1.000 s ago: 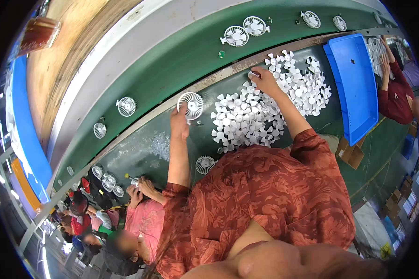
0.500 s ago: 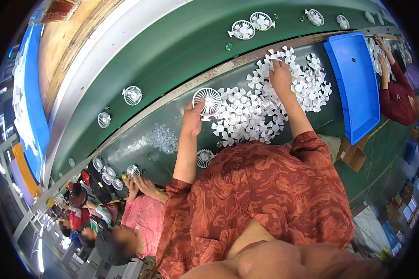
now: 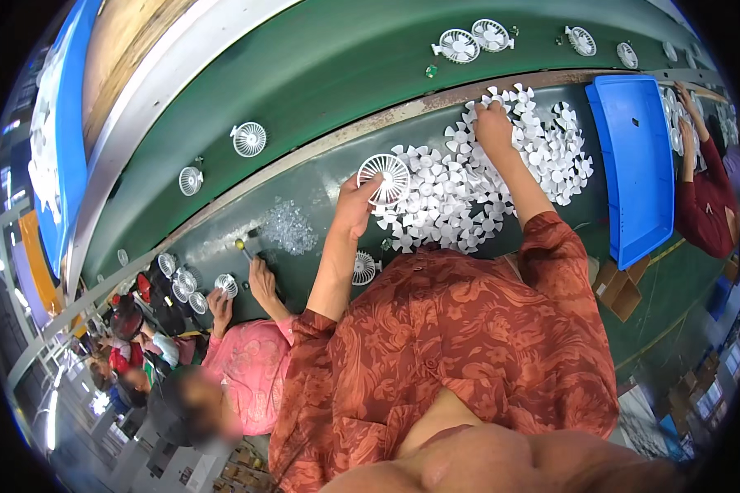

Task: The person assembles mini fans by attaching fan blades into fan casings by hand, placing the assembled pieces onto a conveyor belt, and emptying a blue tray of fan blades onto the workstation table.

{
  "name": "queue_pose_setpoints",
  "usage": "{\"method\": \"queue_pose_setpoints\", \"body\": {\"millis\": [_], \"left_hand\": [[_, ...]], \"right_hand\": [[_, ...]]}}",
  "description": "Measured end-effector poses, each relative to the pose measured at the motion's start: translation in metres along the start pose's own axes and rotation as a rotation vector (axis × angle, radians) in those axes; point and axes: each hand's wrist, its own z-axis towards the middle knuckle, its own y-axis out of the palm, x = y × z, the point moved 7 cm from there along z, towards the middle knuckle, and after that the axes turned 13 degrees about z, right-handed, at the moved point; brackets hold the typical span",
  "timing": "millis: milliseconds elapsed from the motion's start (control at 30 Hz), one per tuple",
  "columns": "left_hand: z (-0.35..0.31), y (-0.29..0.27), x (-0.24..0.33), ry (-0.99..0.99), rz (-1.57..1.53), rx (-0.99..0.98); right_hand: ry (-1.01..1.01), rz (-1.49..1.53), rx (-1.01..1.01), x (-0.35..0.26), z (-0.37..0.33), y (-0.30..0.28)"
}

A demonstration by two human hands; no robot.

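The left hand (image 3: 355,205) grips 1 round fan grille (image 3: 384,179) above the green bench (image 3: 321,177). The right hand (image 3: 493,127), fingers curled, rests on the pile of white fan blades (image 3: 452,193); whether it pinches 1 cannot be told. Lifting a single blade cleanly and keeping the grille level would serve best.

white fan blades (image 3: 469,189), green belt (image 3: 337,74), blue tray (image 3: 633,164)

A blue tray (image 3: 633,156) lies right of the hands; clear small parts (image 3: 286,228) left; finished fans (image 3: 249,138) on the belt beyond

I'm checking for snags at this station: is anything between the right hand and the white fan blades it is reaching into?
Nothing visible: the right hand already rests on the pile of white fan blades, with no object between them.
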Motion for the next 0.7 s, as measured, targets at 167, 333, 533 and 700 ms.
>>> {"method": "queue_pose_setpoints", "body": {"millis": [167,333,533,700], "left_hand": [[0.005,0.0,-0.002,0.001,-0.059,0.028],[0.004,-0.003,-0.003,0.004,-0.074,0.084],[-0.002,0.014,0.003,0.021,-0.08,0.038],[-0.006,0.015,-0.015,0.067,0.06,0.046]], "right_hand": [[0.005,0.05,-0.019,0.001,-0.005,-0.001],[-0.098,0.481,-0.035,-0.077,-0.036,-0.041],[-0.414,0.57,-0.154,-0.179,-0.089,-0.066],[-0.414,0.562,-0.141,-0.188,-0.098,-0.05]]}}
